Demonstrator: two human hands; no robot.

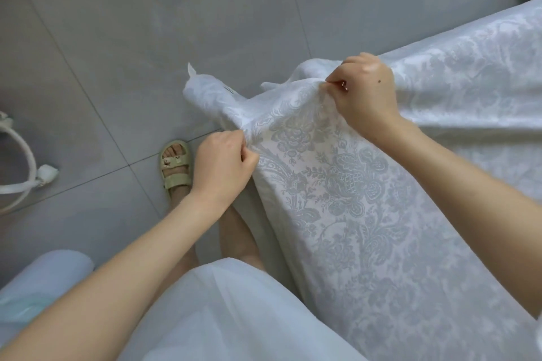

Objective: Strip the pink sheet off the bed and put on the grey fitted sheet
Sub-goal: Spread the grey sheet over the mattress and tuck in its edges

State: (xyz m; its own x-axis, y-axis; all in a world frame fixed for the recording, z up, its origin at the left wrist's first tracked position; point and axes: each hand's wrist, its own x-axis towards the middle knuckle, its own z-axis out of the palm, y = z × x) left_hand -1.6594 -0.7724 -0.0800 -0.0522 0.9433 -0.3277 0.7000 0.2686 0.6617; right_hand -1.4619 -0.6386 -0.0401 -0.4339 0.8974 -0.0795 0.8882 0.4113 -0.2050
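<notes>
Grey patterned sheet — left hand, right hand pinching its corner
</notes>
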